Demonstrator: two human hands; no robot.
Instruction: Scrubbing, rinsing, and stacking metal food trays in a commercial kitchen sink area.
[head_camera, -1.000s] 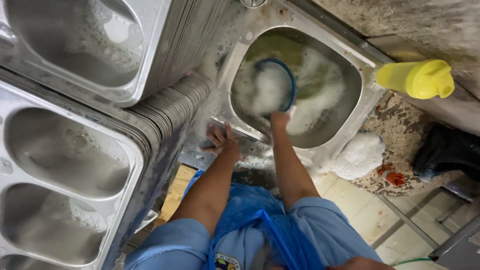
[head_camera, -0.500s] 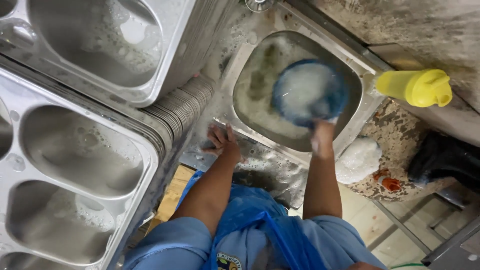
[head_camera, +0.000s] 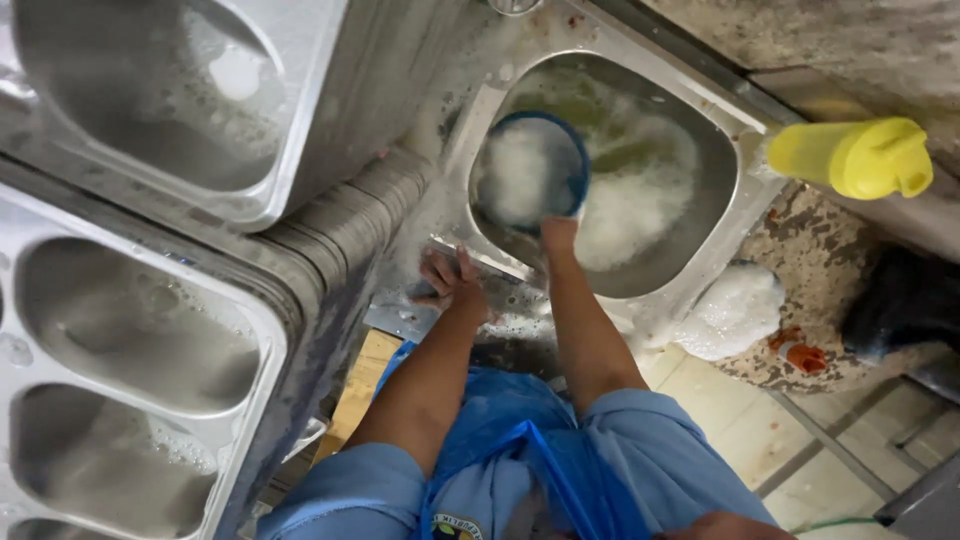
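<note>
— Nearest, what do you see?

— Closest to the camera are blue sleeves and a blue apron (head_camera: 505, 440), with both bare forearms reaching out from them.

— So where is the left hand?

— The left hand (head_camera: 450, 285) lies flat with its fingers spread on the wet front rim of the sink (head_camera: 470, 255); it clasps nothing.

— And the right?

— Farther out, the right hand (head_camera: 558, 232) is over the basin, closed on the near edge of a round blue-rimmed bowl (head_camera: 530, 170). That bowl is full of white suds and sits tilted over the left part of the basin. The two hands are well apart.

— What lies around them?

— Foam (head_camera: 625, 205) floats on murky water beside the bowl. To the left, stacked steel compartment trays (head_camera: 150, 330) stand wet. To the right, a lump of foam (head_camera: 730, 315) rests on the speckled counter, and beyond it a yellow bottle (head_camera: 850, 157) lies on its side.
</note>
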